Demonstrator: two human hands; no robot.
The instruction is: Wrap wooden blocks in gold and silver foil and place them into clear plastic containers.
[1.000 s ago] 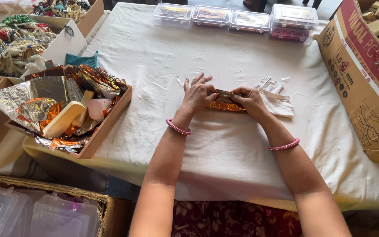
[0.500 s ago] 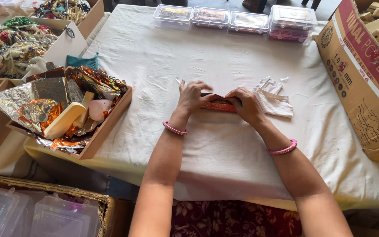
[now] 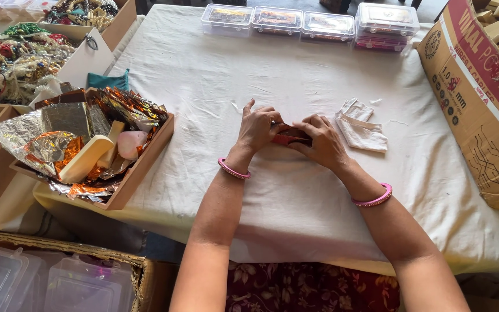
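Both my hands press together on a small red-orange foil-wrapped packet lying on the white tablecloth. My left hand covers its left end, fingers curled over it. My right hand grips the right end, so most of the packet is hidden. Each wrist wears a pink bangle. A small pile of white cloth pouches lies just right of my right hand.
A wooden tray of crumpled silver and orange foil with a cream scoop sits at the left. Several clear lidded plastic boxes line the far edge. A large cardboard carton stands at right. Boxes of beaded jewellery are far left.
The packet has gone from a flat orange-gold piece to a narrower folded red strip, and my hands have closed in tighter over it.
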